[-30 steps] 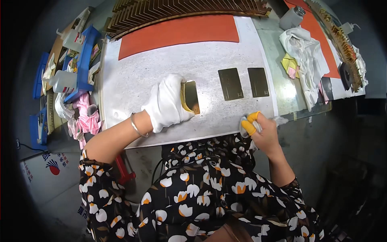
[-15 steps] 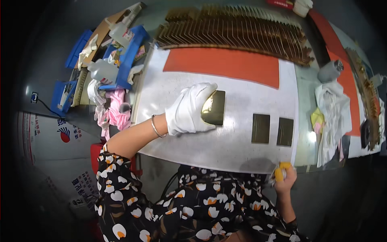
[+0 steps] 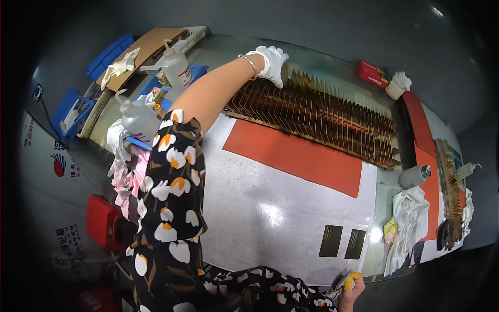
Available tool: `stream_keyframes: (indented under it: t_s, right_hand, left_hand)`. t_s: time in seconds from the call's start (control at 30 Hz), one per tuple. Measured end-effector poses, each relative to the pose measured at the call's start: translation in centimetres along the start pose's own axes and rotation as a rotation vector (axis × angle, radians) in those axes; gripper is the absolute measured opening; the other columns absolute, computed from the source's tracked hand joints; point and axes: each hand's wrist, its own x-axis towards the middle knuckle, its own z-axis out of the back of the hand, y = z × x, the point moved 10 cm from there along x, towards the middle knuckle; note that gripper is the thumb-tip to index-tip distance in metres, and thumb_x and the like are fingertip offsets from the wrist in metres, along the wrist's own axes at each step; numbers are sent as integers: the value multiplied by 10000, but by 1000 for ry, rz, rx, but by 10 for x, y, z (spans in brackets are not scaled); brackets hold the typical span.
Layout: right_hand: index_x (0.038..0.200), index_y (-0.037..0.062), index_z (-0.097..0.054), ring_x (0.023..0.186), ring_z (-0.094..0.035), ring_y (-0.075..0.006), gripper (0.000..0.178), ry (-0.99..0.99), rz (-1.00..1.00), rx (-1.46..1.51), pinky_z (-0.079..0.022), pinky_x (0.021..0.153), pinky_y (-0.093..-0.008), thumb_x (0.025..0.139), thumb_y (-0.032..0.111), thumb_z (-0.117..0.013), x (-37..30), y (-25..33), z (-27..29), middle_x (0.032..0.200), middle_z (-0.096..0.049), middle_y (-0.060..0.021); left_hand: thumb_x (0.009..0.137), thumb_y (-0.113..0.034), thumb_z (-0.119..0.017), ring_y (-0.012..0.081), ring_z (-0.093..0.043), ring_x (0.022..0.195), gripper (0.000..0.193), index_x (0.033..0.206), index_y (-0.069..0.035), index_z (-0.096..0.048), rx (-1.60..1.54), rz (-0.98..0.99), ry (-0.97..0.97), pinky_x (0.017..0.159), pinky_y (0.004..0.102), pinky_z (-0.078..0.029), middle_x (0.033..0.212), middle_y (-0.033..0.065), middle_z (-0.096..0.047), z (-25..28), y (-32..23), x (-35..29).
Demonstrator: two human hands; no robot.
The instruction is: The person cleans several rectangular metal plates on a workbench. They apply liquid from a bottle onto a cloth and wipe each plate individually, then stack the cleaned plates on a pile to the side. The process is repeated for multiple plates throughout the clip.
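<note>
My left hand (image 3: 271,65), in a white glove, reaches to the far end of the table. Its fingers grip a thin dark metal plate (image 3: 285,72) at the left part of a long brown slotted rack (image 3: 312,112); the glove covers most of that plate. Many similar thin plates stand upright in rows in the rack. At the near right edge, my right hand (image 3: 352,294) wears yellow finger covers and is closed around something small and greyish, too blurred to name. Two dark rectangular plates, the left one (image 3: 330,241) and the right one (image 3: 355,244), lie flat near it.
An orange mat (image 3: 296,156) lies before the rack on a white sheet (image 3: 244,208). At left are squeeze bottles (image 3: 176,70), a blue tray (image 3: 196,71) and pink cloths (image 3: 139,169). A grey bottle (image 3: 415,177), white cloth (image 3: 408,218) and second rack (image 3: 451,192) occupy the right.
My left hand has carried the plate from above the white sheet forward to the rack. The view has shifted, and my right hand stays closed near the table edge.
</note>
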Motion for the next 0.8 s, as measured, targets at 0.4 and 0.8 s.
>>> stream_keyframes:
  t_s: [0.4, 0.8]
  right_hand:
    - [719, 25, -555, 522, -499, -152, 228, 20, 67, -271, -393, 507, -267, 741, 237, -637, 1, 20, 0, 621, -533, -58]
    - [771, 17, -572, 523, -508, -90, 109, 197, 216, -31, -401, 486, -221, 756, 86, -655, -1, 32, -8, 631, -568, -45]
  left_hand:
    - [672, -325, -695, 311, -493, 1121, 706, 1262, -39, -433, 34, -31, -98, 944, 369, -404, 1216, 178, -516, 37, -52, -11]
    - [441, -486, -775, 307, -422, 1070, 938, 1184, -31, -427, -541, -359, -150, 918, 421, -321, 1131, 141, -457, -44, -342, -245]
